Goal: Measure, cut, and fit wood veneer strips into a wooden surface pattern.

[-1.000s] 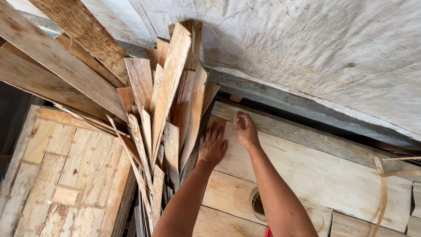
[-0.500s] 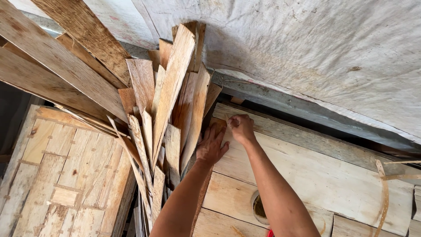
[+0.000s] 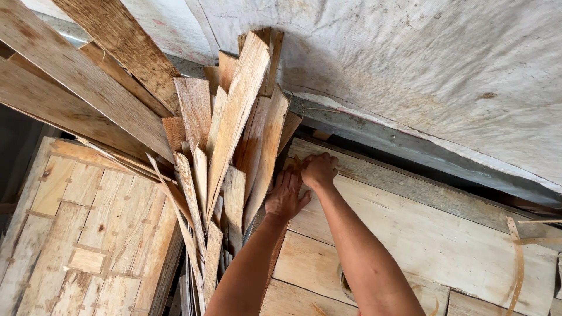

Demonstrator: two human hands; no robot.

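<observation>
Left hand [image 3: 285, 198] lies flat, fingers spread, against the upright bundle of pale thin wooden slats [image 3: 234, 152]. Right hand [image 3: 319, 169] is curled shut at their edge; whether it pinches one, I cannot tell. The slats stand unsorted.

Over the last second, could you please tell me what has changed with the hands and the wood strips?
The right hand has curled from open fingers into a fist on the strip ends, shifting slightly toward the bundle of wood strips. The left hand stayed flat against the bundle, edging a little closer to the right. The strips, the pale board and the veneer sheets kept their places.
</observation>
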